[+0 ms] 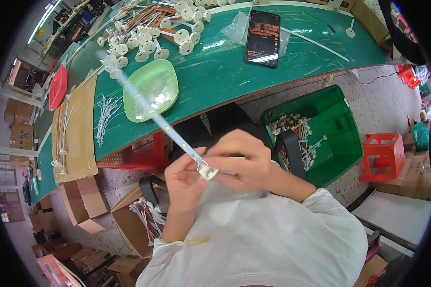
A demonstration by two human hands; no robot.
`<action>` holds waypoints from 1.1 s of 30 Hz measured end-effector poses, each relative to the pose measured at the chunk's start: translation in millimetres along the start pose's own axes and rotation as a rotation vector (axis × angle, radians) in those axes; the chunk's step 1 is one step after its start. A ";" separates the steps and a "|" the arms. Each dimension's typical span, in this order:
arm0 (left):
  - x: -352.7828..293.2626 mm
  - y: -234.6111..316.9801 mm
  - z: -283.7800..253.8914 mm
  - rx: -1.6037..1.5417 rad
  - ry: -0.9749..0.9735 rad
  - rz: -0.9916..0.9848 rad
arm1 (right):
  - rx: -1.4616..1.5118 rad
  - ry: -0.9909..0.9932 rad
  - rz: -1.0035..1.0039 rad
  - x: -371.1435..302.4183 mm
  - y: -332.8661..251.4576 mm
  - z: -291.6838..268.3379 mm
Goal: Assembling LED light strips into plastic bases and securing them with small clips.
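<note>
Left hand (183, 176) and right hand (244, 161) are together pinching a capped LED strip (167, 128), seemingly mid-assembly; heaped pieces (145, 38) are apparently remaining

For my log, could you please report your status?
Left hand, right hand: both on LED strip, at white end piece. Strip slants across green bowl in view.
</note>
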State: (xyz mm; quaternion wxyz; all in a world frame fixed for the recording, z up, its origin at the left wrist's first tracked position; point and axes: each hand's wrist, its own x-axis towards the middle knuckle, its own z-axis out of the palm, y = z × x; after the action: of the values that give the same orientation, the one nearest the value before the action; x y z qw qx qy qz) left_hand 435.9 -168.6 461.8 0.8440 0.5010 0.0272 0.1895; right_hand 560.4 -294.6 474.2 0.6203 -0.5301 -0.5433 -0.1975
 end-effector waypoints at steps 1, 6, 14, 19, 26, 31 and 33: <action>-2.5 -0.3 -0.7 -0.068 -0.010 -0.036 | 0.019 0.017 -0.037 -1.9 0.2 0.8; -6.2 -8.8 -16.2 -0.226 -0.094 -0.039 | 0.026 -0.035 -0.104 -2.3 -0.5 -5.5; 4.1 1.9 -10.3 -0.232 -0.167 -0.143 | -0.069 -0.013 -0.164 1.2 -1.7 -5.8; 1.3 3.3 -8.6 -0.152 -0.085 -0.134 | -0.044 -0.014 -0.142 -2.9 -0.9 -3.3; 1.0 8.6 -18.8 -0.103 -0.059 -0.096 | 0.112 -0.159 -0.094 10.3 0.7 -7.7; 6.2 29.4 -13.2 -0.032 -0.014 -0.057 | 0.136 -0.183 -0.070 24.9 4.9 -1.6; 11.5 34.2 -18.8 -0.096 -0.065 -0.007 | 0.174 -0.164 -0.067 34.6 9.7 5.3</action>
State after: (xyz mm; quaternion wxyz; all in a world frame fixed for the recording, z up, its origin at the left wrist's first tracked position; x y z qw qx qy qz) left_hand 432.1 -134.3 483.3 0.8681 0.4659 -0.0078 0.1714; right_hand 577.5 -274.9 499.7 0.6107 -0.4702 -0.6246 -0.1263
